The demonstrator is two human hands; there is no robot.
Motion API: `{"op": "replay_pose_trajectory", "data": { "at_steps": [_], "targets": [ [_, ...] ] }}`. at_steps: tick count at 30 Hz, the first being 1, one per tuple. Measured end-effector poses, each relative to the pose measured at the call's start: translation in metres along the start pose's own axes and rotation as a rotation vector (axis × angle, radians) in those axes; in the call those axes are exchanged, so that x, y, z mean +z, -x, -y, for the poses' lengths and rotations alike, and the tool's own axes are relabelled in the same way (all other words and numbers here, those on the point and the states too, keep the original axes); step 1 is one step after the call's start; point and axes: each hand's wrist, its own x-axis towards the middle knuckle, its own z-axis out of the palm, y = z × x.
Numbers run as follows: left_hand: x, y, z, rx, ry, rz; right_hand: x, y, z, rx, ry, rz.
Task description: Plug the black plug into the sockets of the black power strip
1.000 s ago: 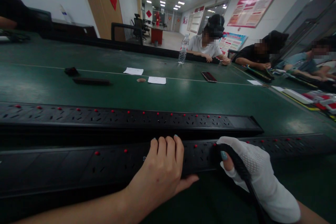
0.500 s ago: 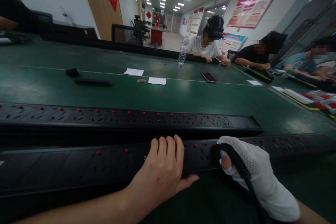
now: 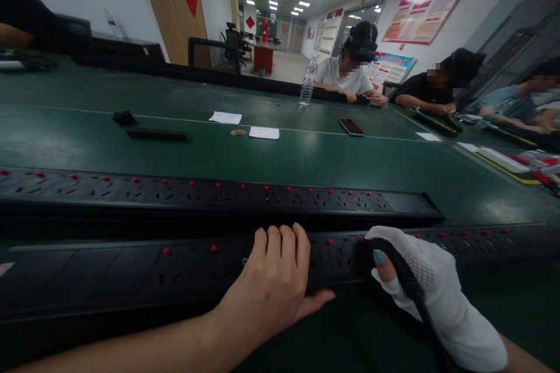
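The left hand, bare, lies curled over the near strip, a long black socket bar with red buttons; its fingers wrap the far edge and the thumb presses the near side, so it grips the bar from above. The right hand, in a white mesh glove with the thumb tip bare, is closed around a thick black cable just to the right of the left hand, at the bar's front edge. The strip runs left to right across the view, directly under both hands, on a green table. A second strip lies parallel just beyond it. Whether the cable ends in a plug or already joins the bar is hidden by the glove. The near strip's left end is cut off by the frame. Across the table sit other people, with a bottle, a phone and papers.
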Motion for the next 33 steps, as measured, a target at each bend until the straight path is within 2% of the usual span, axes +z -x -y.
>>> {"op": "replay_pose_trajectory", "data": {
  "at_steps": [9, 33],
  "targets": [
    [0.002, 0.001, 0.000, -0.002, 0.002, -0.012, 0.000, 0.001, -0.003, -0.051, 0.038, 0.012],
    [0.002, 0.001, 0.000, -0.007, 0.016, -0.020, 0.003, 0.006, -0.010, -0.066, 0.077, -0.015]
  ]
}}
